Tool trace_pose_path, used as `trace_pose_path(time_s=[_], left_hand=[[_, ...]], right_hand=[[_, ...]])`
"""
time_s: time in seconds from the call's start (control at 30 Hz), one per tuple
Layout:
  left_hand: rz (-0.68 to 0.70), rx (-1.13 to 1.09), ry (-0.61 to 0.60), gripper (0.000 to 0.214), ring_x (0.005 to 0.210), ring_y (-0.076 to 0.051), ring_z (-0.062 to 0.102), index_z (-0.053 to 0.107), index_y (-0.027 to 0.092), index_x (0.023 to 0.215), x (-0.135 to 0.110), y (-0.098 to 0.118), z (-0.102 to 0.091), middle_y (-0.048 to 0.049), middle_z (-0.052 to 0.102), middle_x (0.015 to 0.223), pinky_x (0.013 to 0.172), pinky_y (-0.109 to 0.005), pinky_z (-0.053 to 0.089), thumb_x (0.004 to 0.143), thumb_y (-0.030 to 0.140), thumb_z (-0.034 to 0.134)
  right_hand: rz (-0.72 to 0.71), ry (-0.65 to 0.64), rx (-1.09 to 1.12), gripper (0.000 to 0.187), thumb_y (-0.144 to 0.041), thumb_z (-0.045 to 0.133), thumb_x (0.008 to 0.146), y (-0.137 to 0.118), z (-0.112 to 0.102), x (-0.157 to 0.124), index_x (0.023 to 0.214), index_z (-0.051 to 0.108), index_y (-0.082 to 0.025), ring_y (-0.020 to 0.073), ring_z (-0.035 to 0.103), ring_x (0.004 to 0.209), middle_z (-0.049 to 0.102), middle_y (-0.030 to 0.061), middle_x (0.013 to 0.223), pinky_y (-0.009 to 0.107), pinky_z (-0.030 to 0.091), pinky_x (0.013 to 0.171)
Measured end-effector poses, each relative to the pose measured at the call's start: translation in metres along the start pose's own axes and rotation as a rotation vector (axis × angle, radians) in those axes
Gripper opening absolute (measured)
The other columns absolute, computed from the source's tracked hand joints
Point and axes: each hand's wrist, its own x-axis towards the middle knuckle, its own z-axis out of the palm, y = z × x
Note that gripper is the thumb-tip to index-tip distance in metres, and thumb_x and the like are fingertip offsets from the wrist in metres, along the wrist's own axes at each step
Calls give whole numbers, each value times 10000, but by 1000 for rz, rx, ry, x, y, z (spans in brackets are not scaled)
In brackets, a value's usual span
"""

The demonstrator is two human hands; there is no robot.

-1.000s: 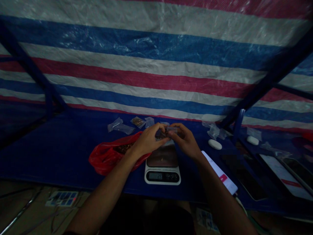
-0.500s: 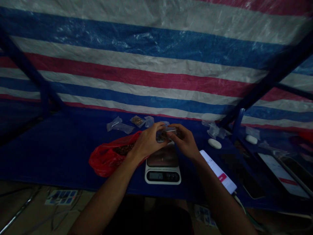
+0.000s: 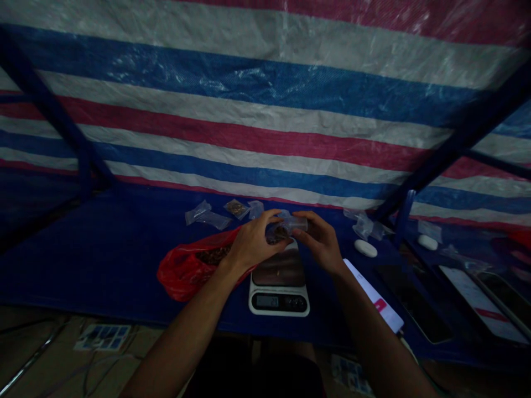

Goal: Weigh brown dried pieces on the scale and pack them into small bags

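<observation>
The left hand (image 3: 254,240) and right hand (image 3: 319,241), fingers curled and closed, together pinch a small clear plastic bag (image 3: 293,224) of brown pieces (image 3: 279,233) above a white digital kitchen scale (image 3: 279,302).

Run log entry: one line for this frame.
left hand: clear plastic bag | right hand: same bag | below: digital scale | beside: red plastic bag

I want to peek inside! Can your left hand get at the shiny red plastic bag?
Probably yes: the left hand sits beside the shiny red plastic bag with nothing between, but it's holding a clear plastic packet.
</observation>
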Motion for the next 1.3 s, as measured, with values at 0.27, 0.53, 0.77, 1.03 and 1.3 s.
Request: trace_pose_path(time_s=[0.27, 0.53, 0.77, 1.03, 1.3], left_hand=[[-27, -89, 43, 302, 1069, -249, 734, 591, 234, 955, 2, -7, -5, -58, 764, 1159, 961, -428, 555, 854, 465, 757], [-7, -47, 41, 223, 1088, -229, 714, 625, 209, 798, 6, -24, -13, -51, 765, 1143, 989, -386, 525, 854, 355, 784], [35, -28, 117, 139, 1139, -225, 678, 671, 206, 844, 8, -26, -19, -64, 732, 1175, 1040, -403, 494, 901, 315, 737], [-38, 27, 339, 100, 1165, -235, 605, 722, 205, 931, 14, -24, -23, -77, 645, 1176, 1070, -441, 456, 956, 257, 639], [52, 194, 432, 92, 1017, -225, 574, 691, 222, 939, 10, -20, -29, -41, 656, 974, 965, -400, 474, 971, 280, 626]], right_hand=[[11, 32, 81, 376, -418, 800, 835, 1, -9, 3, 1116, 609, -257, 219, 677, 1006, 703, 59, 1099, 369, 556, 863], [-13, -460, -389, 329, -186, 730, 806, -2, -21, -5, 1129, 674, -211, 205, 631, 930, 680, 57, 1084, 346, 516, 801], [-156, -460, -515, 521, -257, 821, 774, -9, -17, -8, 1271, 667, -278, 293, 575, 1222, 625, 96, 1329, 529, 477, 1040], [-312, -607, -732, 144, -209, 818, 781, -24, -3, -15, 903, 823, -286, 404, 344, 1469, 456, 19, 1588, 650, 390, 1127], [-350, -593, -726, 110, -190, 789, 809, -25, 1, -17, 886, 812, -266, 403, 295, 1505, 435, 27, 1610, 666, 353, 1154]])
